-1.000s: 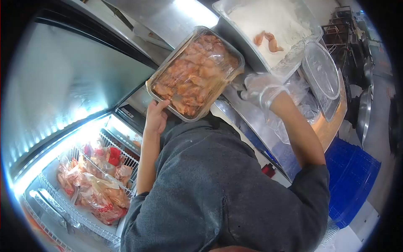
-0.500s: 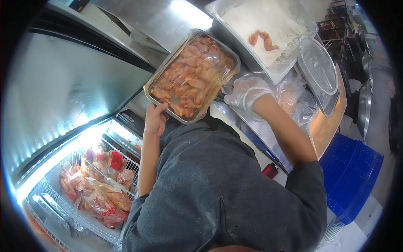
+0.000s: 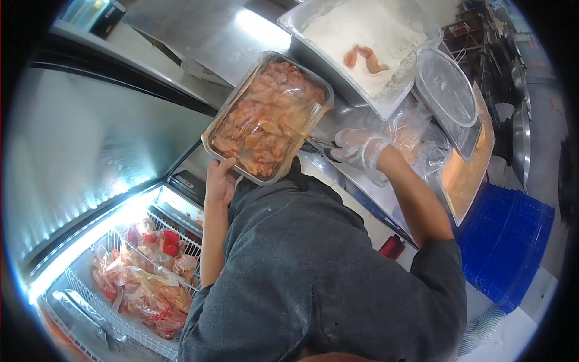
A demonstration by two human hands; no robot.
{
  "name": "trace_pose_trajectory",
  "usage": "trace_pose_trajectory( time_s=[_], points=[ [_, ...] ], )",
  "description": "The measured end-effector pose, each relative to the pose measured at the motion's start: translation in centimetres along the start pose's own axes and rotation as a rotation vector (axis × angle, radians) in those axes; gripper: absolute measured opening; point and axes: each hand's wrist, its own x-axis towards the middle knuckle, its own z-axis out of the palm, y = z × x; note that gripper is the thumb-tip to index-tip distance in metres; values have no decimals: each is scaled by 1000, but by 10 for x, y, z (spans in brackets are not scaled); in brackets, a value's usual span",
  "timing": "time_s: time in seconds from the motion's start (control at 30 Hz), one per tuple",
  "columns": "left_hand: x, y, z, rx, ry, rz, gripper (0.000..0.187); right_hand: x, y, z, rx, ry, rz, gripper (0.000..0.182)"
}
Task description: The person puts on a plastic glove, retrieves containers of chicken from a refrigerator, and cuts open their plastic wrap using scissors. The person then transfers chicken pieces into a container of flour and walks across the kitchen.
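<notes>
My bare left hand grips the lower left corner of a metal tray of raw marinated meat, its thumb on the rim. Clear plastic film covers the tray, which is tilted. My right hand, in a clear plastic glove, is closed around the dark handles of a metal utensil, just right of the tray. The utensil's far end is hidden by the tray's edge. Beyond my right hand, a piece of raw meat lies on white flour in a deep metal pan.
An open chest freezer at the lower left holds wire baskets with bagged meat. A round sieve rests on a metal container at the right. Plastic bags lie near it. A blue crate stands at the far right.
The tray has shifted slightly left in view. My right hand has drawn a little away from it, and more of the metal utensil shows between them.
</notes>
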Motion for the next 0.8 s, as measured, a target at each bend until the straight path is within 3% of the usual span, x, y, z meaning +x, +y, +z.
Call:
trace_pose_trajectory(
  time_s=[0.27,0.33,0.37,0.43,0.47,0.57,0.63,0.77,0.8],
  points=[
    [1,-1,-3,30,-37,-1,44,-39,24,-2,-79,-42,33,41],
    [0,-1,-1,14,-13,12,45,-59,39,5,-34,205,-49,39],
    [-1,0,1,18,-2,23,45,-65,39,-3,-34,212,-48,39],
    [-1,0,2,26,-8,32,44,-93,26,-45,-231,15,4,40],
    [0,0,0,29,-25,20,44,-103,26,-57,-229,26,15,40],
    [-2,1,3,39,-54,14,45,-128,28,-91,-130,124,48,37],
    [-2,0,2,40,-34,34,45,-130,32,-117,-87,177,181,35],
    [-1,0,2,32,-51,38,46,-97,67,-133,-12,377,270,28],
    [-1,-1,1,13,-43,28,46,-81,76,-134,-349,452,102,30]
  ],
)
